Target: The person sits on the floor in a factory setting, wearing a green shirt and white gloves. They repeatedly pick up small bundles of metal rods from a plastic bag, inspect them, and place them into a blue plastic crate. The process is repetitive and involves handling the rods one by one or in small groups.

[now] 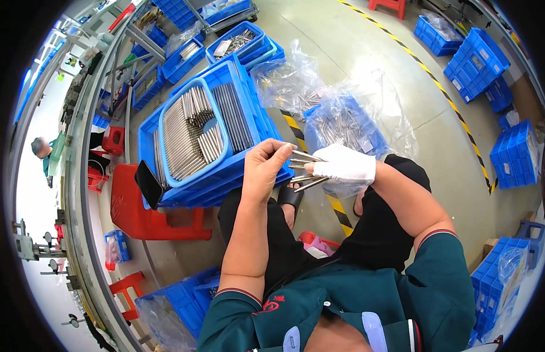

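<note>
My right hand (347,164), in a white glove, is closed round several slim metal rods (307,180) that fan out toward the left. Bare, my left hand (263,167) pinches the end of one rod from this bunch between thumb and fingers. Left of my hands, a light blue tray (227,130) carries stacked shiny rods (181,141) in rows. It rests on a stack of blue crates (255,117), beside a row of darker rods (232,114). Beyond my right hand, a plastic-lined blue crate (375,132) holds loose rods (337,122).
A dark flat panel (148,183) leans at the stack's near left corner, above a red stool (131,205). Clear plastic bags (287,70) spread around the far crates. Blue crates (476,64) line the right side. Another person (46,154) is at the far left.
</note>
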Demonstrator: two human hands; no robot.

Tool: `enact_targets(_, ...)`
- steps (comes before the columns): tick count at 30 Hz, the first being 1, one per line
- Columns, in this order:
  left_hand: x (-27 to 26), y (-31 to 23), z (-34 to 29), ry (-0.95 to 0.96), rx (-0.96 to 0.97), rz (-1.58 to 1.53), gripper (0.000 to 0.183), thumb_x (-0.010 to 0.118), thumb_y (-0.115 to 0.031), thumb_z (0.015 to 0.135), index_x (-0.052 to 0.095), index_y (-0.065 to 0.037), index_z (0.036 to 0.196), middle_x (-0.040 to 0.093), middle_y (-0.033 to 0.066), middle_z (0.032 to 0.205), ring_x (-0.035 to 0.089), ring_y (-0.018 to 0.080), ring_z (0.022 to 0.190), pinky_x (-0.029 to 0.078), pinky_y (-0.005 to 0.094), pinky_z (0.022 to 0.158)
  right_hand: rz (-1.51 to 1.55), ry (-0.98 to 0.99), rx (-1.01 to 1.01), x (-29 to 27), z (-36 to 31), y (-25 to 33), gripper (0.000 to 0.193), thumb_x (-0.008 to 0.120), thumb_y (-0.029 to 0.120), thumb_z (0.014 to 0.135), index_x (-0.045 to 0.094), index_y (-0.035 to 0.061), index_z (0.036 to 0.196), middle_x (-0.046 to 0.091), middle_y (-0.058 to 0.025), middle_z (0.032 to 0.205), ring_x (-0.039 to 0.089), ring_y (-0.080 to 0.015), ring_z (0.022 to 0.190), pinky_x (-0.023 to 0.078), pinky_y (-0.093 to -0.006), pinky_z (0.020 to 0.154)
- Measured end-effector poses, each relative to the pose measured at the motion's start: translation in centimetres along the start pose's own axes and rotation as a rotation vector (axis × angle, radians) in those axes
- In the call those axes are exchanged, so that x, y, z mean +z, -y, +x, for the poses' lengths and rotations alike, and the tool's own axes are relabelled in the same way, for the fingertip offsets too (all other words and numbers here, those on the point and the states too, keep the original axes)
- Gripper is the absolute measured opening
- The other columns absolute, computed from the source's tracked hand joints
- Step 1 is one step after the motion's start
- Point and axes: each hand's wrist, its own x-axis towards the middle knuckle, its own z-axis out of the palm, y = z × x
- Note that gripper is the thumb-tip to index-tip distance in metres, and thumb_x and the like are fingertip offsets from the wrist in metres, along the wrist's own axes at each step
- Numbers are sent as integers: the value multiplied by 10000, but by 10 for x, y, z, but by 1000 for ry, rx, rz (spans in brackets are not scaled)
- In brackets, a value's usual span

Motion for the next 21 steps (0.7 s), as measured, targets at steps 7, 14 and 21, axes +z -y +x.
enact_targets(7, -5, 3, 1, 48, -63, -23, 187, 683, -175, 844, 663, 9, 867, 633, 18, 795, 496, 51, 704, 380, 207, 659, -39, -7, -4, -1, 1, -3, 477, 555, 468, 867, 648, 3, 815, 583, -96, 702, 515, -174, 678, 409, -326, 635)
enact_targets(14, -3, -1, 1, 67, -31, 31, 158, 686, -147, 835, 657, 7, 839, 648, 46, 817, 512, 58, 713, 400, 215, 675, -90, 28, -12, -4, -1, -1, 475, 541, 456, 875, 641, -7, 833, 583, -122, 717, 526, -192, 678, 417, -339, 642)
enact_targets(21, -7, 2, 2, 106, -79, 48, 163, 681, -148, 836, 660, 14, 837, 647, 42, 800, 523, 61, 700, 402, 210, 670, -153, -20, 0, 1, -2, -3, 482, 532, 453, 878, 632, -18, 844, 584, -139, 713, 539, -211, 681, 419, -352, 648)
